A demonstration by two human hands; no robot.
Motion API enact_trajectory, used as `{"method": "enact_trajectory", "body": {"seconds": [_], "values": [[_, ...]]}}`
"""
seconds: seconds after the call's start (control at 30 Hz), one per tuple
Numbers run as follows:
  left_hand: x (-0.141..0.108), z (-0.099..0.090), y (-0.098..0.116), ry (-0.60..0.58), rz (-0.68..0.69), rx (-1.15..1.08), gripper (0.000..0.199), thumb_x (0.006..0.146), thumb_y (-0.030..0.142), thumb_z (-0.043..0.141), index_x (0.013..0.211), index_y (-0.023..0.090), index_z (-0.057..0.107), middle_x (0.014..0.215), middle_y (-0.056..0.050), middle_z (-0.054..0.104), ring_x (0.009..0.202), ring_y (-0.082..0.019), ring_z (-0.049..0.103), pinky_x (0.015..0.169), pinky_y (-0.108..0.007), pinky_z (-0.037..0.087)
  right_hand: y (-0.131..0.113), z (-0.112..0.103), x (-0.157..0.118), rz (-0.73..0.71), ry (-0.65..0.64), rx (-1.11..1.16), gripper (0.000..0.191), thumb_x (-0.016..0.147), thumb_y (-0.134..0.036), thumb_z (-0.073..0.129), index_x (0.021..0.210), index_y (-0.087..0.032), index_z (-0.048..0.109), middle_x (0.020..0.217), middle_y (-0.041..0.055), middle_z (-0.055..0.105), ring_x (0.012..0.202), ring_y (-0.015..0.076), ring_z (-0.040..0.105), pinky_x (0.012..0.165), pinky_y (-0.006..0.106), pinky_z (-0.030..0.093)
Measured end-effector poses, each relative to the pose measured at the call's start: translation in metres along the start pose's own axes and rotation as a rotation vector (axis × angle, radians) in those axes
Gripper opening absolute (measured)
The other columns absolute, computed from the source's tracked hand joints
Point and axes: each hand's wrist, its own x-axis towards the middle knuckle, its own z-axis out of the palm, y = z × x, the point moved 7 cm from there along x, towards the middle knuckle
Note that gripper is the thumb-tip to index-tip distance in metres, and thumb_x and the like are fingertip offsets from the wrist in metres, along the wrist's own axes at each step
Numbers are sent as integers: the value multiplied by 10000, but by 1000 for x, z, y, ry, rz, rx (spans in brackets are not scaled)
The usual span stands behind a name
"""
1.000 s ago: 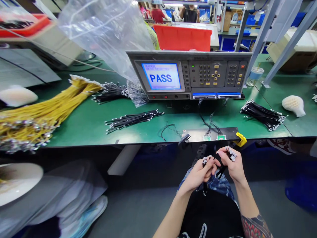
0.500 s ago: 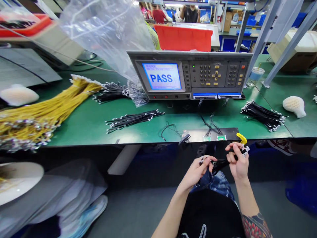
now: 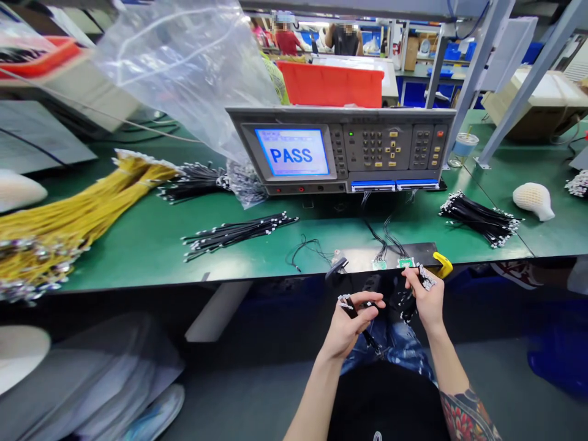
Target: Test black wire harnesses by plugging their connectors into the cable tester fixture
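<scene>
left hand (image 3: 346, 327) fingers clamp one black wire (image 3: 366, 335), held apart from the bundle (image 3: 408, 304) clamped in the right hand (image 3: 427, 303).

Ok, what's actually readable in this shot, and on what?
"PASS": large blue letters on the screen of the bench tester.
Small lines above "PASS" on that screen: too small to read.
Keypad labels on the tester's front panel: too small to read.
</scene>
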Motion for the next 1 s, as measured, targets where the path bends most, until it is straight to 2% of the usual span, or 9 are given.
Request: {"method": "enact_trajectory", "body": {"seconds": [0.17, 0.3, 0.43, 0.6, 0.83, 1.0], "values": [[5, 5, 3, 7, 34, -33, 513, 650, 579, 962, 817, 122, 796, 665, -13, 670, 407, 25, 154, 422, -205, 86, 0, 3, 3, -2, -12, -3, 390, 882, -497, 754, 665, -179, 697, 610, 23, 646, 596, 166, 591, 542, 278, 442], [11, 14, 5, -1, 58, -13, 553, 684, 640, 921, 795, 118, 775, 772, -23, 679, 410, 31, 176, 414, -207, 79, -2, 3, 4, -11, -18, -10, 405, 869, -520, 765, 657, -185, 681, 607, 28, 646, 597, 177, 602, 541, 286, 457], [19, 22, 2, -6, 16, 21, 590, 720, 686, 868, 849, 120, 767, 723, -29, 697, 407, 13, 160, 406, -208, 83, -4, 5, 3, -38, 5, -18, 427, 880, -558, 749, 677, -188, 684, 601, 28, 649, 580, 178, 604, 537, 287, 469], [32, 25, 5, 79, 55, 70, 533, 714, 633, 866, 814, 116, 787, 593, 11, 624, 402, -11, 196, 410, -217, 97, 4, 6, 1, -44, 61, -20, 441, 891, -577, 733, 688, -188, 690, 617, 41, 672, 604, 194, 631, 555, 292, 486], [40, 21, 6, 231, 89, 85, 470, 678, 571, 864, 721, 108, 797, 518, 12, 593, 396, -27, 237, 429, -223, 108, 7, 5, 3, -14, 24, 1, 425, 865, -571, 758, 714, -176, 717, 645, 55, 700, 606, 194, 628, 549, 296, 482], [38, 20, 9, 242, 99, 118, 433, 684, 546, 846, 670, 117, 788, 489, 10, 575, 396, -33, 239, 438, -232, 100, 8, 5, 2, 12, 24, 16, 426, 856, -576, 761, 725, -173, 723, 653, 56, 706, 593, 187, 617, 532, 292, 469]]}}
